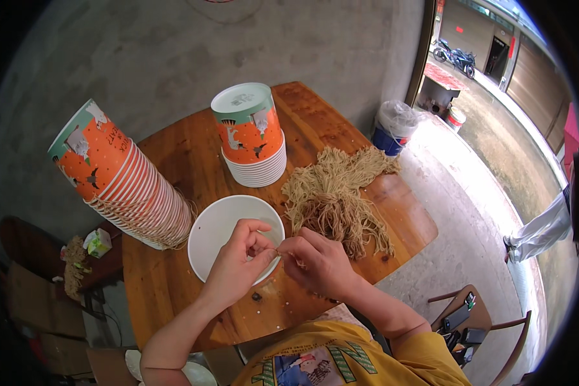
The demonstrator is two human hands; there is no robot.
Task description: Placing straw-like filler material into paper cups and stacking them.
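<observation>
both hands pinch a thin tan string above the near rim of the round white paper bowl (222, 225): left hand (238, 260) and right hand (318, 260) closed fingertip to fingertip on it. the bowl looks empty. just beyond the right hand lies a big heap of tan strings (338, 190), seemingly little used. two stacks of orange printed paper bowls, the long one (125, 177) tipped over beyond the left hand, the upright one (251, 135) beyond the bowl, suggest most work remains.
</observation>
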